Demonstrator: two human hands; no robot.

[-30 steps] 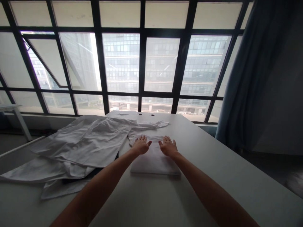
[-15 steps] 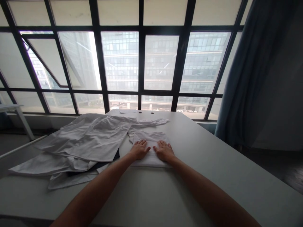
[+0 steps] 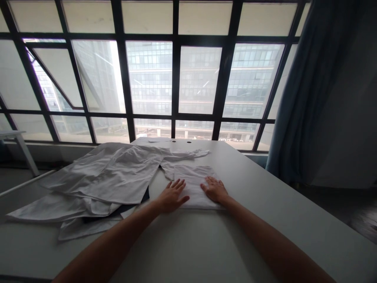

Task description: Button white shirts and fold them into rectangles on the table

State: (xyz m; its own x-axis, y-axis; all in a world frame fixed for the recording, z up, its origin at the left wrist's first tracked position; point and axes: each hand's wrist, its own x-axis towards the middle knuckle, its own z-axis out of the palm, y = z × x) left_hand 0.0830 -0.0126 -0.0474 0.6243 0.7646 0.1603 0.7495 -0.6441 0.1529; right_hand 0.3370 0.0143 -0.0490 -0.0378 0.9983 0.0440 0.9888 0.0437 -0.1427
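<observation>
A folded white garment (image 3: 193,184) lies flat on the white table (image 3: 265,212) in front of me. My left hand (image 3: 171,195) rests palm down at the garment's near left corner, fingers stretched out and slightly apart. My right hand (image 3: 215,189) lies flat on its near right edge, fingers extended too. Neither hand grips anything.
A pile of unfolded white garments (image 3: 100,179) spreads over the table's left half, with a dark cloth (image 3: 129,204) showing beneath it. A large black-framed window (image 3: 176,78) fills the back. A blue curtain (image 3: 309,98) hangs at the right. Another table's leg (image 3: 25,151) stands far left.
Both hands have slid back toward me along the folded garment and moved apart, from its far end to its near corners.
</observation>
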